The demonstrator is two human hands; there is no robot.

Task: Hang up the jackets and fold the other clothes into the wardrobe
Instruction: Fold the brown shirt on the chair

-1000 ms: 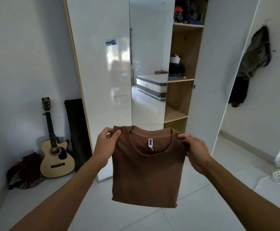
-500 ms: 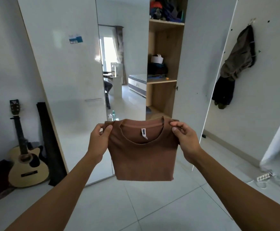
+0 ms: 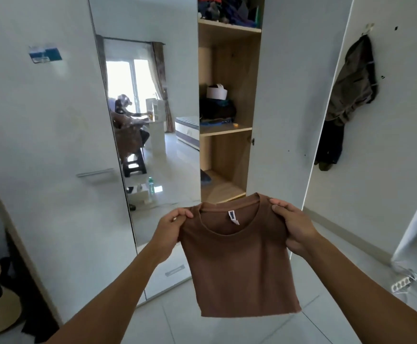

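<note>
**A:** Brown shirt (image 3: 239,266), already folded down to a narrow panel, held up in the air right in front of the wardrobe (image 3: 229,115). Left hand (image 3: 170,232) and right hand (image 3: 293,227) each have the fingers pinching a shoulder corner, thumb on the near side. Why carry it like that?

**B:** My guess: gripping both top corners lets it hang flat, so the folds don't slide apart on the way over. It's level with the wardrobe's lowest shelf (image 3: 223,189), which looks mostly free.

**A:** The middle shelf (image 3: 225,130) above it has dark clothes plus a white box, and the top one is stuffed.

**B:** Right, so the lowest one seems the likely spot. That dark jacket (image 3: 351,90) hanging on the wall, right of the wardrobe door, probably needs a hanger.
</note>
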